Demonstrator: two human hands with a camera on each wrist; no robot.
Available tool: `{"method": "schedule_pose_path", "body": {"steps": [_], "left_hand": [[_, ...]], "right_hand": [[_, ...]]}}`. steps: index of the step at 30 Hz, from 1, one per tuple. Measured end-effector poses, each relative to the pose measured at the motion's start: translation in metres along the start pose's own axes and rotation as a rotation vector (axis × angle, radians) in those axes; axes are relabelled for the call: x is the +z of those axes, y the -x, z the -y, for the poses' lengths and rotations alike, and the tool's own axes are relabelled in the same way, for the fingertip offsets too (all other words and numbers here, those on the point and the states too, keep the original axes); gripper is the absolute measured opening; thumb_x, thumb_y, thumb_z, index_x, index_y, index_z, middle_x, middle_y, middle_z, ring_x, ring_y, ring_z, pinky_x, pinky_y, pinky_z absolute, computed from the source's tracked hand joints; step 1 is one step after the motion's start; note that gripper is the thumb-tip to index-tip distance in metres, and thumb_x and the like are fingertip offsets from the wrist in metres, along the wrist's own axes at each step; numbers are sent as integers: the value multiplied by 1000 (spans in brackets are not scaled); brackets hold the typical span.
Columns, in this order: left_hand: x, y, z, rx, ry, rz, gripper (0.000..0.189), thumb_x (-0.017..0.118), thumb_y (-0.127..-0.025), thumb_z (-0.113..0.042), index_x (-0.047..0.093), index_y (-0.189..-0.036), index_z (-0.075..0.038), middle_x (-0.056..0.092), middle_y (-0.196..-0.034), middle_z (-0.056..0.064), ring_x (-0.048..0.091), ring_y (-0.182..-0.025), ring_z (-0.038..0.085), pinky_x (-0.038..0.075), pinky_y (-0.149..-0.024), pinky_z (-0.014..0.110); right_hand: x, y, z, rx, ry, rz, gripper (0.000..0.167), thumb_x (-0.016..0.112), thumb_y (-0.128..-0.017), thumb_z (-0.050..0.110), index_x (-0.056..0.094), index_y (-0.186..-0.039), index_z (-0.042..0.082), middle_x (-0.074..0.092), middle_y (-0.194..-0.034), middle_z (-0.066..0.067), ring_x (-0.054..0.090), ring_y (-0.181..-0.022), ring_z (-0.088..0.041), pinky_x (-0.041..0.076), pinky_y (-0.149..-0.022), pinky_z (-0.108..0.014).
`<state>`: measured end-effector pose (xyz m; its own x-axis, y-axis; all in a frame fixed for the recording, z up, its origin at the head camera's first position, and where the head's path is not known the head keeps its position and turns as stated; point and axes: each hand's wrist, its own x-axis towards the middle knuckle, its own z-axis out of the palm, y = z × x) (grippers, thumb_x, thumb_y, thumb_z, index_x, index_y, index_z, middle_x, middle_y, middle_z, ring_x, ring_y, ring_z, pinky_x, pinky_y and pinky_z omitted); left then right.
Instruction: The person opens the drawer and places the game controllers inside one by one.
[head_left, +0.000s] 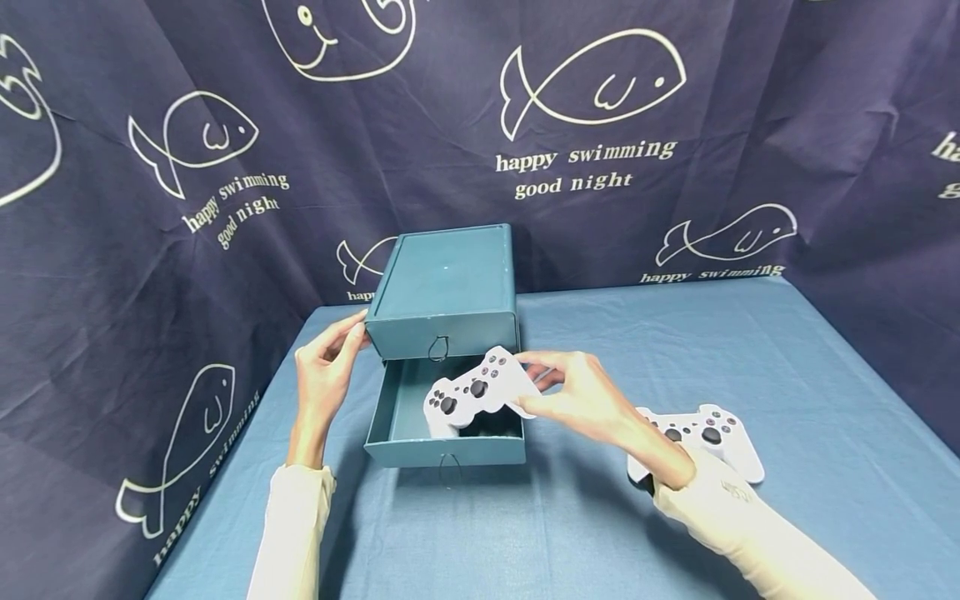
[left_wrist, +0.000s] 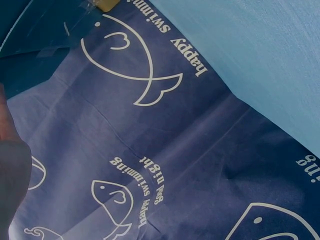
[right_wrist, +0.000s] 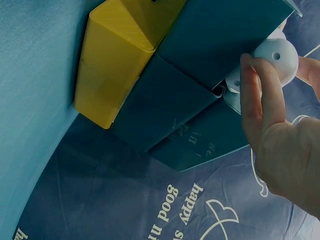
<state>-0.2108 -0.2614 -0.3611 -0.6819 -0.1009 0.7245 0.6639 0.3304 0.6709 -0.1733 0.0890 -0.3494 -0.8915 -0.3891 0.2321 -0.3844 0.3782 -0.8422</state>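
Note:
A teal two-drawer box [head_left: 442, 275] stands on the cloth, its lower drawer [head_left: 390, 454] pulled out and its upper drawer [head_left: 405, 336] in. My right hand [head_left: 573, 392] holds the right grip of a white game controller [head_left: 480, 387] between thumb and fingers. The controller is tilted over the lower drawer, its left grip dipping inside. A dark shape beneath it is unclear. My left hand [head_left: 326, 362] touches the box's left front edge with fairly straight fingers. In the right wrist view, my fingers [right_wrist: 272, 95] lie against the controller's rounded grip [right_wrist: 282, 60].
A second white controller [head_left: 735, 446] lies on the blue cloth [head_left: 600, 542] at right, partly hidden by my right forearm. A yellow block [right_wrist: 105, 75] adjoins the teal box in the right wrist view. A dark blue fish-print curtain [head_left: 450, 167] hangs behind. Thin loops serve as drawer pulls.

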Motion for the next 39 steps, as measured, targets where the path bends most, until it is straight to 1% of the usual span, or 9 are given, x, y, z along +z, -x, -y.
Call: {"method": "schedule_pose_path", "body": {"steps": [5,8,13,15,23,29,34,39], "left_hand": [[0,0,0,0,2,0,25,67,-97,7,74,-121,6,75,-98,23,75,-81,8,56,-78,19],[0,0,0,-5,3,0,25,67,-97,6,74,-121,6,76,-98,22,75,-81,7,56,-79,19],[-1,1,0,-15,-3,0,24,68,-98,3,74,-122,4,76,-98,21,75,-82,7,57,-80,20],[-1,1,0,-19,-5,1,24,68,-99,3,74,-122,4,76,-98,21,75,-82,9,57,-80,20],[-1,1,0,-28,-12,2,24,68,-99,1,74,-122,3,77,-98,17,75,-82,9,57,-80,20],[-1,1,0,-29,-14,-2,24,68,-99,1,74,-122,3,77,-99,12,76,-81,10,57,-80,20],[-1,1,0,-29,-13,-2,24,68,-99,1,74,-122,3,78,-98,9,75,-82,9,57,-79,20],[-1,1,0,-30,-16,-4,24,68,-99,1,75,-122,3,78,-96,12,76,-81,14,57,-77,19]], "right_hand": [[1,-2,1,-25,28,-1,45,78,-82,18,74,-127,10,73,-91,4,71,-90,-14,55,-74,-33],[2,-4,2,-36,41,3,45,80,-82,20,75,-125,8,72,-91,4,69,-89,-13,54,-75,-33],[4,-6,4,-26,41,12,46,82,-82,22,75,-124,6,71,-90,3,69,-88,-13,53,-74,-34],[5,-7,4,-19,36,16,46,83,-82,23,75,-123,5,71,-90,2,69,-88,-13,53,-74,-34],[9,-10,4,-29,14,29,41,84,-82,20,76,-120,6,71,-89,4,69,-87,-14,51,-70,-31],[11,-11,3,-29,-12,35,47,81,-84,15,72,-127,-2,73,-98,-4,69,-88,-14,51,-70,-28],[11,-11,2,-40,-12,31,44,79,-85,15,73,-125,-1,73,-100,-7,69,-88,-14,53,-71,-30],[12,-10,0,-78,-47,27,38,78,-87,12,74,-123,0,73,-99,-6,69,-88,-14,58,-78,-34]]}}
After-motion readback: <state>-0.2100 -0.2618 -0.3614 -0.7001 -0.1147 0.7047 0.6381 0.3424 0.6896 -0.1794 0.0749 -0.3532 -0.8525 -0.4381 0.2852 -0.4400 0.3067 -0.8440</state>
